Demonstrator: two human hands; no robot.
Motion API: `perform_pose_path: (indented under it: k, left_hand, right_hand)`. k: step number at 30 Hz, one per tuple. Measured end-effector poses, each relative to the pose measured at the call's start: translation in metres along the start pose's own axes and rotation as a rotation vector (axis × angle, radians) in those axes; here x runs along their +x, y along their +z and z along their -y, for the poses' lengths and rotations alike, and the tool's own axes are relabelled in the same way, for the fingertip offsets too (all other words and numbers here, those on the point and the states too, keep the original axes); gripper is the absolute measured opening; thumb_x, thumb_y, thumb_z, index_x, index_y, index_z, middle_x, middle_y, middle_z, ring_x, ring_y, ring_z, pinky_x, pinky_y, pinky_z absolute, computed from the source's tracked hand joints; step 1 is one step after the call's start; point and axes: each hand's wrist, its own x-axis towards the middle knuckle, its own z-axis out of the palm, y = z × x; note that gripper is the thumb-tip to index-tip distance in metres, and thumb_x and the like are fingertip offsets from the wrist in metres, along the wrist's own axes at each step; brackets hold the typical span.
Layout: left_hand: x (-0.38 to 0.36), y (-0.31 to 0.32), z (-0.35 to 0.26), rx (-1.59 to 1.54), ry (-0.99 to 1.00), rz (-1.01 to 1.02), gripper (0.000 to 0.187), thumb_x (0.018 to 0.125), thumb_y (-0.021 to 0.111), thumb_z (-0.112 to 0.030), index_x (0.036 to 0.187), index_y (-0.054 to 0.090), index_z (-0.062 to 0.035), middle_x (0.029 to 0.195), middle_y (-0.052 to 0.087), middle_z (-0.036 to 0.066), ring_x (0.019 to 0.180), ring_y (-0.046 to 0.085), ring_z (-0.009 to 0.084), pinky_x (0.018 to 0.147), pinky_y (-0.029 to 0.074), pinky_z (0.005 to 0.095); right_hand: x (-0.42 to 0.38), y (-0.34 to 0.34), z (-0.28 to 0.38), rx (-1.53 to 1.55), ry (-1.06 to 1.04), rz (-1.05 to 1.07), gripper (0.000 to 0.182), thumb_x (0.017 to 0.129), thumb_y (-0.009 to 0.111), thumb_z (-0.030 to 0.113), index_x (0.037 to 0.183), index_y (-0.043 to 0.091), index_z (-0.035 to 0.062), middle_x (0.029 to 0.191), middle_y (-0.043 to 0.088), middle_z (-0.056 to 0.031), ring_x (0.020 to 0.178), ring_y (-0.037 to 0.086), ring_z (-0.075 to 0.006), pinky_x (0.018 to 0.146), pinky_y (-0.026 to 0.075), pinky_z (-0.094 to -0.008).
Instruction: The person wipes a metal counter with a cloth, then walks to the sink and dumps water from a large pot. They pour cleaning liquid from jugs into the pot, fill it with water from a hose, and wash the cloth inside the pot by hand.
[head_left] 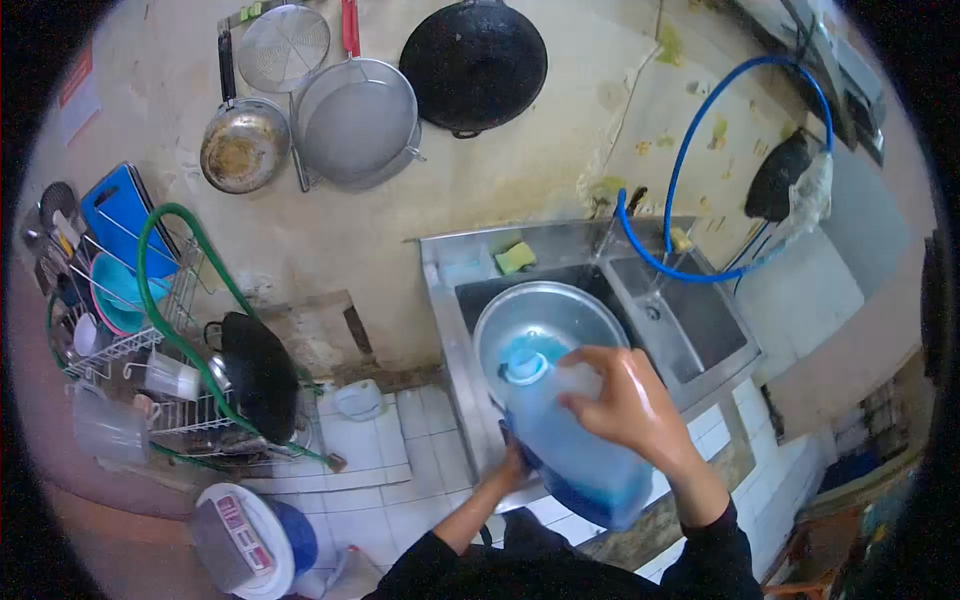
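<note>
Steel sink, metal bowl inside, bottle w/ blue liquid, neck towards the bowl. R hand pinching bottle's upper side; L hand mostly hidden, can't tell its grip tbh. Sponge on sink ledge.

The bottle is blurred, too much so to read any marking, and it hides most of the left hand, leaving the placing of that hand's fingers out of sight. Bottle and right hand cover the near part of the metal basin, and the blue liquid inside shows only in part. The dark-sleeved arms are cut off by the bottom edge.
</note>
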Motion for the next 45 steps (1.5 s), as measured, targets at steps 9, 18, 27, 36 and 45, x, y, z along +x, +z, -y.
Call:
perform_pose_path:
  k: [9,18,27,36,45]
  left_hand:
    - [0.111,0.063,0.124,-0.644,-0.353,0.034,0.066,0.076,0.041,-0.063,0.116,0.050,-0.0120,0.119,0.052,0.008,0.110,0.046,0.0278,0.096,0.035,0.0460]
    - [0.152,0.064,0.174,-0.748,-0.420,0.128,0.065,0.077,0.040,-0.061,0.117,0.051,-0.0108,0.121,0.051,0.010,0.111,0.046,0.0294,0.098,0.032,0.0489]
    - [0.130,0.099,0.131,-0.711,-0.464,0.019,0.072,0.078,0.033,-0.065,0.122,0.046,-0.0088,0.124,0.048,0.011,0.114,0.044,0.0297,0.098,0.031,0.0496]
    - [0.123,0.110,0.115,-0.684,-0.497,-0.042,0.073,0.080,0.025,-0.067,0.123,0.045,-0.0105,0.124,0.048,0.010,0.113,0.045,0.0256,0.098,0.033,0.0435]
    - [0.135,0.123,0.034,-0.311,-0.246,0.020,0.075,0.083,0.022,-0.066,0.131,0.035,-0.0091,0.128,0.043,0.009,0.114,0.043,0.0242,0.099,0.032,0.0391]
  right_hand:
    - [0.082,0.047,-0.203,-0.298,0.039,0.244,0.038,0.057,0.068,0.018,0.091,0.066,-0.0003,0.074,0.062,-0.0238,0.069,0.062,-0.0342,0.070,0.050,-0.0371]
    - [0.116,0.053,-0.245,-0.279,0.236,0.392,0.032,0.059,0.067,0.021,0.082,0.065,-0.0014,0.085,0.062,-0.0231,0.083,0.061,-0.0360,0.078,0.048,-0.0411]
    - [0.129,0.065,-0.276,-0.272,0.241,0.500,0.029,0.061,0.066,0.021,0.080,0.063,-0.0008,0.074,0.063,-0.0207,0.078,0.063,-0.0351,0.076,0.049,-0.0414]
    - [0.125,0.038,-0.255,-0.255,0.183,0.526,0.027,0.063,0.067,0.019,0.078,0.066,-0.0029,0.059,0.061,-0.0169,0.059,0.063,-0.0279,0.066,0.050,-0.0346]
    - [0.084,-0.054,-0.191,-0.188,0.144,0.165,0.042,0.062,0.072,0.016,0.098,0.063,-0.0027,0.066,0.061,-0.0166,0.052,0.059,-0.0187,0.057,0.048,-0.0287]
